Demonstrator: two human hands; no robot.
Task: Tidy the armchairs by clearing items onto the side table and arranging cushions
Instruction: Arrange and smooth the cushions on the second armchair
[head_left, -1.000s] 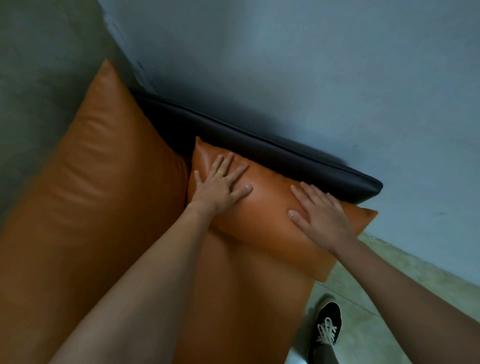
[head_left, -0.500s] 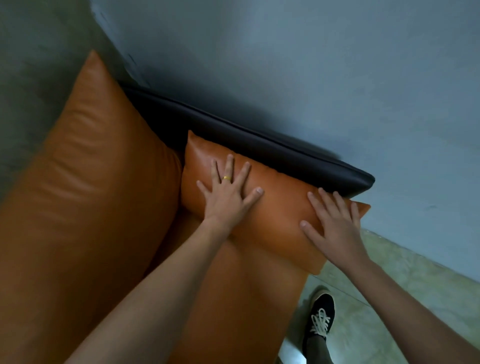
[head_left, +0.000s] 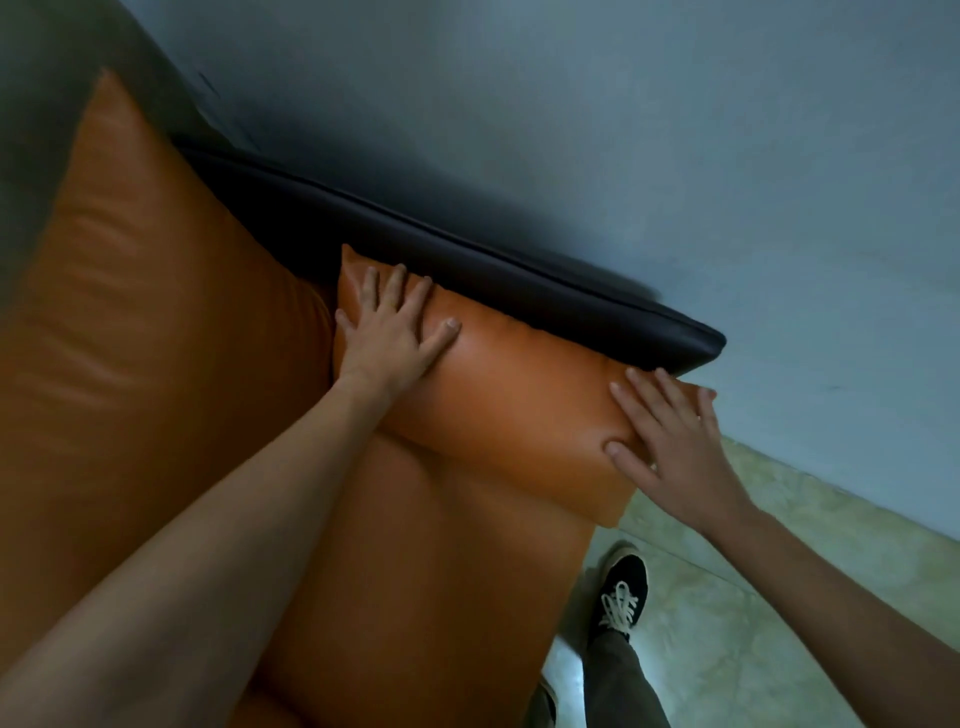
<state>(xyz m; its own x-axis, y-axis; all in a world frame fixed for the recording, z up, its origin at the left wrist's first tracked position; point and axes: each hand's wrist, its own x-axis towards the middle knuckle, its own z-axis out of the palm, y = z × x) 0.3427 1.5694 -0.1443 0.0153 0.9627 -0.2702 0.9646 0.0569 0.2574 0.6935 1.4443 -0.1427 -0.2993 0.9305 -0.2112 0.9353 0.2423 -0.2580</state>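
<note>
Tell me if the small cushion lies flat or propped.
Propped: the small cushion leans against the black chair side, left hand and right hand pressing flat on it.

**One head-worn view, tipped down over the armchair**

We are looking through a single wide-angle camera worn on our head. It is facing forward and steeply down, close over the orange seat (head_left: 441, 571). The frame is leaning, so the black padded edge (head_left: 519, 280) is running diagonally from upper left to right. Our forearms are coming in from the bottom corners, with the left hand (head_left: 387, 338) and right hand (head_left: 670, 447) sitting near the middle. The wall (head_left: 675, 156) is filling the top, while the floor (head_left: 779, 571) and our shoe (head_left: 626, 592) are taking the lower right.
</note>
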